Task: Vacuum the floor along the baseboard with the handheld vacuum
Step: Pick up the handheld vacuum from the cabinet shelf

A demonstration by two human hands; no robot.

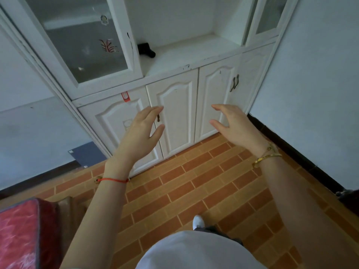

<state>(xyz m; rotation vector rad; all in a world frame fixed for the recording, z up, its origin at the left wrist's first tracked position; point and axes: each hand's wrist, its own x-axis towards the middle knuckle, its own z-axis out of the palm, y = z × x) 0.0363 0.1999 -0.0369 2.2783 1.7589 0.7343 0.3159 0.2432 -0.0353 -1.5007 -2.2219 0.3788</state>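
The person's light grey garment (194, 253) fills the bottom centre of the view, with one white shoe (198, 221) just beyond it on the brick-pattern tiled floor (194, 183).

Both forearms extend forward over the floor. The left hand (142, 131) is empty, fingers spread and slightly curled, palm turned inward; a red string bracelet (113, 179) circles its wrist. The right hand (232, 125) is likewise empty and spread, with a gold bangle (267, 158) at the wrist. The hands are apart and grip nothing.

The handheld vacuum (146, 49), a small black unit, lies on the open white shelf (194, 53) of the cabinet (174, 117), against the left side of the recess, well above and beyond both hands.

Surroundings:
- Lower cabinet doors are closed; a pair of dark handles (234, 82) sits on the right doors, and the left hand partly covers another handle.
- A glass upper door (81, 39) stands to the left of the recess.
- A red tag (125, 96) hangs at the top edge of the left lower door.
- A dark baseboard (295, 150) runs along the right wall down to a dark object at the right edge, too cropped to identify.
- A red mattress (19, 233) occupies the lower left corner.
- A blue flat panel (85, 154) leans at the left wall beside the cabinet.
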